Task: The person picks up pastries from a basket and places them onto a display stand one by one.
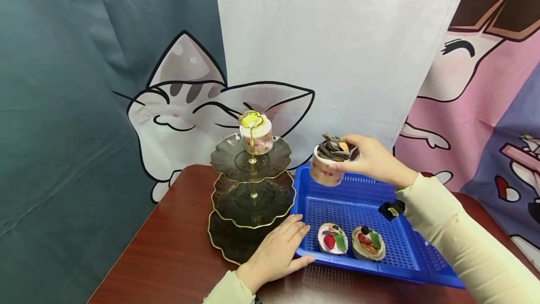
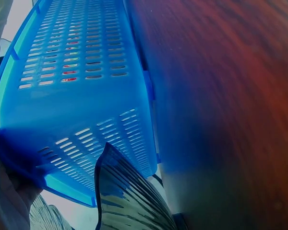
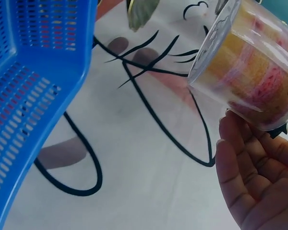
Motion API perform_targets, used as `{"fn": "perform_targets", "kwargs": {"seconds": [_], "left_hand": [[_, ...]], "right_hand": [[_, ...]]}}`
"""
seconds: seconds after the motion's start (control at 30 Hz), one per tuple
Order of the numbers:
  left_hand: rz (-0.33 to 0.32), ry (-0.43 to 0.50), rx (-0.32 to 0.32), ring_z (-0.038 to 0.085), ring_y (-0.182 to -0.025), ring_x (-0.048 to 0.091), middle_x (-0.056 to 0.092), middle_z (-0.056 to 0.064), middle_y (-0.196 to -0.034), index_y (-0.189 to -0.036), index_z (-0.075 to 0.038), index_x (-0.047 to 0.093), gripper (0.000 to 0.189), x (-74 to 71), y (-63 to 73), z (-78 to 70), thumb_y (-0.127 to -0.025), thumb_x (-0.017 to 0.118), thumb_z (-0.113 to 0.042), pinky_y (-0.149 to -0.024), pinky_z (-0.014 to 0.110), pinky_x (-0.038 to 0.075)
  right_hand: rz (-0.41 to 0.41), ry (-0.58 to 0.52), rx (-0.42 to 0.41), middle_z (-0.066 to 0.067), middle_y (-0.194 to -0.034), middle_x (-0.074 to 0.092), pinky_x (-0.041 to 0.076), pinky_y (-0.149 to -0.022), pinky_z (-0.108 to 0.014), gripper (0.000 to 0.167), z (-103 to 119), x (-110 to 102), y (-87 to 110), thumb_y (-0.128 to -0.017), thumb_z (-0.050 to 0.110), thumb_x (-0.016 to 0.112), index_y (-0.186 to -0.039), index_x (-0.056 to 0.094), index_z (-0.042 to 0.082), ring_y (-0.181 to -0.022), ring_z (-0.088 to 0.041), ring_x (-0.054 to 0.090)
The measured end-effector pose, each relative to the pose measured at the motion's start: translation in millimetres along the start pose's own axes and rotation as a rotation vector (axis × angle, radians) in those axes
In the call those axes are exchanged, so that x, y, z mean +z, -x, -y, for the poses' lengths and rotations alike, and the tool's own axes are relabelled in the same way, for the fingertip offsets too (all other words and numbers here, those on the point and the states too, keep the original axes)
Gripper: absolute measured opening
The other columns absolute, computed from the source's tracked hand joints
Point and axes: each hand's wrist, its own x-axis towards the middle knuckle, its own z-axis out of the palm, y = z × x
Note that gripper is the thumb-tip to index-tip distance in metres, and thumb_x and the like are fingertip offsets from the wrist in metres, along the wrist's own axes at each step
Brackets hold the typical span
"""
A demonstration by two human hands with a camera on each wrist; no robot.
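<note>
My right hand (image 1: 373,158) grips a chocolate-topped cake cup (image 1: 328,172) by its upper part, raised over the back left of a blue plastic basket (image 1: 405,273). In the right wrist view, pink and yellow layers show through the clear wall of the cake cup (image 3: 259,67). My left hand (image 1: 278,252) rests on the front left corner of the basket, fingers along its left rim and thumb at the front. Inside the basket, two fruit-topped tarts, a pinkish tart (image 1: 333,243) and a browner tart (image 1: 368,250), sit side by side near the front.
Left of the basket stands a three-tier dark stand (image 1: 229,201) with gold edges and a gold centre post. Another cake cup (image 1: 261,140), topped in yellow and white, is on its top tier. A cartoon-printed curtain (image 1: 346,36) hangs behind the reddish-brown table (image 1: 168,247).
</note>
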Motion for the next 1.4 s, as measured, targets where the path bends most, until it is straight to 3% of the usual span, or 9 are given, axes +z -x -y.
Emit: {"fn": "perform_targets", "kwargs": {"seconds": [0.4, 0.77, 1.0, 1.4], "left_hand": [[-0.012, -0.009, 0.003, 0.018, -0.131, 0.049, 0.063, 0.002, -0.122, -0.124, -0.010, 0.061, 0.058, 1.0, 0.7, 0.2, -0.090, 0.054, -0.057, -0.114, 0.031, 0.037], [-0.038, -0.025, 0.021, 0.017, -0.130, 0.049, 0.063, 0.001, -0.121, -0.124, -0.011, 0.061, 0.058, 2.8, 1.3, 0.4, -0.092, 0.050, -0.058, -0.114, 0.030, 0.036], [-0.051, -0.015, 0.020, 0.018, -0.130, 0.050, 0.064, 0.001, -0.120, -0.123, -0.010, 0.062, 0.059, 4.1, 1.1, 1.0, -0.088, 0.057, -0.057, -0.115, 0.029, 0.036], [-0.033, -0.032, 0.009, 0.017, -0.132, 0.048, 0.064, 0.001, -0.122, -0.123, -0.011, 0.062, 0.057, 3.5, 1.7, 0.1, -0.090, 0.054, -0.057, -0.115, 0.029, 0.036]], "right_hand": [[-0.018, -0.019, -0.027, -0.006, -0.091, 0.065, 0.052, -0.065, -0.024, 0.044, 20, -8, -9.7, -0.078, 0.034, 0.077, -0.110, 0.062, 0.008, -0.073, -0.013, 0.061], [-0.028, -0.014, -0.029, -0.008, -0.098, 0.067, 0.054, -0.069, -0.028, 0.050, 37, -12, -20.5, -0.079, 0.037, 0.076, -0.116, 0.061, 0.007, -0.075, -0.015, 0.063], [-0.029, -0.054, -0.039, -0.007, -0.094, 0.066, 0.054, -0.064, -0.026, 0.046, 48, -12, -27.1, -0.079, 0.035, 0.076, -0.114, 0.062, 0.009, -0.071, -0.012, 0.063], [-0.037, -0.056, -0.080, -0.008, -0.097, 0.066, 0.054, -0.060, -0.027, 0.048, 64, -3, -42.6, -0.077, 0.032, 0.079, -0.113, 0.062, 0.007, -0.069, -0.015, 0.063]]}}
